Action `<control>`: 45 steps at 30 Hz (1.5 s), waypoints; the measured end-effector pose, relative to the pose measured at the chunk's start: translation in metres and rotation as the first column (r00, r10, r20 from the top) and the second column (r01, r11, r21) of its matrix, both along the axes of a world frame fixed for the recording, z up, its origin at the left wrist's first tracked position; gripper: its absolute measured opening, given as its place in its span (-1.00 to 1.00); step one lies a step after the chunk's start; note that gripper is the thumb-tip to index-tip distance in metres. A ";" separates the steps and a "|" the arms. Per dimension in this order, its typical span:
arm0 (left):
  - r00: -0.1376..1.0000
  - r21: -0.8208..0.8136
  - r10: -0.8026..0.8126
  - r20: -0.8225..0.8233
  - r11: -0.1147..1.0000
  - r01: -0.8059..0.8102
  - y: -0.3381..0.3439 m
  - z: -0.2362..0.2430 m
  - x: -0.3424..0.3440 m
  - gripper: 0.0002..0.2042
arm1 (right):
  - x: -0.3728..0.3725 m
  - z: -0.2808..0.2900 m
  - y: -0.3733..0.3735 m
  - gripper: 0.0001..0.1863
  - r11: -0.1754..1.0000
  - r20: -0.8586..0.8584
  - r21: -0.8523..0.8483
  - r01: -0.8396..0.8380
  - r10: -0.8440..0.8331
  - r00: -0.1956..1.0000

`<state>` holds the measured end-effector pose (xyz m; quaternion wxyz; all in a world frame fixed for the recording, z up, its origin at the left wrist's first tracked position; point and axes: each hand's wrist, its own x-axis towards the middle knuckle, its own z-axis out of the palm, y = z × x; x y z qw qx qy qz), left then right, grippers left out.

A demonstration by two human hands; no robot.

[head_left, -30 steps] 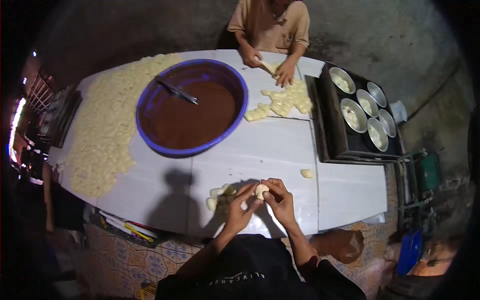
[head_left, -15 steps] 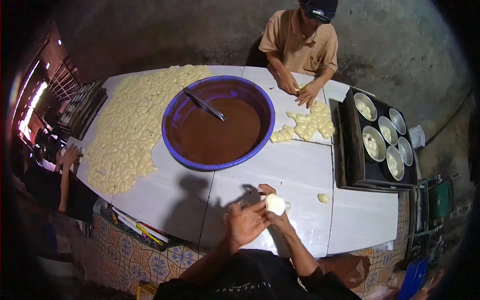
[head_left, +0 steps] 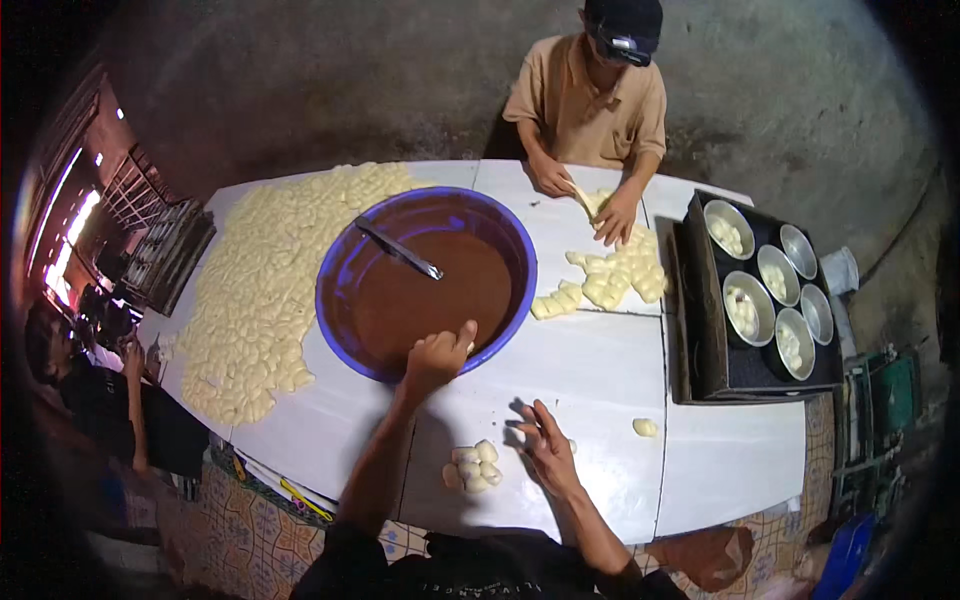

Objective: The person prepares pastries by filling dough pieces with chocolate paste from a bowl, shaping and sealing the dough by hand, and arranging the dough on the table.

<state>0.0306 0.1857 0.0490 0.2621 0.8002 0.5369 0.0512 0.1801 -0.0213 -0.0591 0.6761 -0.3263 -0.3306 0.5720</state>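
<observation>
My left hand [head_left: 438, 360] is over the near rim of the purple basin [head_left: 345, 345], its fingers curled closed and its back toward me. A small pale spot shows by its fingertips, but what it holds is hidden. Brown filling [head_left: 450, 285] covers the bottom of the basin, and a long metal utensil [head_left: 395, 247] leans in from the far left rim. My right hand [head_left: 548, 452] hovers open over the white table, fingers spread, beside a partly hidden pale lump. Between my forearms sits a cluster of small dough balls [head_left: 472, 467].
Many dough pieces [head_left: 250, 290] cover the table's left side. Across from me a person [head_left: 590, 110] handles dough beside more pieces [head_left: 620, 275]. At right, a dark tray [head_left: 705, 350] carries round tins [head_left: 745, 305], some with dough. One dough piece [head_left: 645, 428] lies alone. Another person [head_left: 110, 410] is at far left.
My hands have parted: the left went forward to the basin, the right drew back to the right. The pale dough disc between them no longer shows. The view has shifted slightly.
</observation>
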 end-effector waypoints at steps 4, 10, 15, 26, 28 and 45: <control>0.846 -0.166 0.109 0.522 0.986 -0.024 -0.068 0.029 -0.002 -0.20 | -0.007 0.016 0.014 -0.33 0.985 -0.278 -0.171 -0.039 -0.010 0.961; 0.319 -0.798 0.741 0.592 0.594 0.102 -0.135 -0.019 -0.001 -0.22 | -0.020 0.003 0.007 -0.73 0.938 -0.143 -0.347 -0.007 -0.046 0.989; 0.639 -0.415 0.347 0.686 0.909 -0.047 -0.171 -0.066 -0.019 -0.54 | -0.030 0.043 -0.021 -0.64 0.957 0.867 0.202 0.209 -0.274 0.417; 0.445 -0.404 0.346 0.826 0.914 0.039 -0.202 -0.045 -0.004 -0.85 | -0.021 0.076 -0.050 -0.83 0.955 0.736 0.210 0.207 -0.294 0.609; 0.391 -0.529 0.504 0.770 0.847 -0.052 -0.210 -0.038 0.005 -0.84 | -0.016 0.062 -0.057 -0.84 0.967 0.697 0.059 0.248 -0.218 0.683; 0.224 -0.351 0.337 0.915 0.936 0.028 -0.190 -0.045 -0.008 -0.84 | 0.079 -0.018 -0.004 -0.59 0.896 0.465 -0.354 0.268 -0.080 0.882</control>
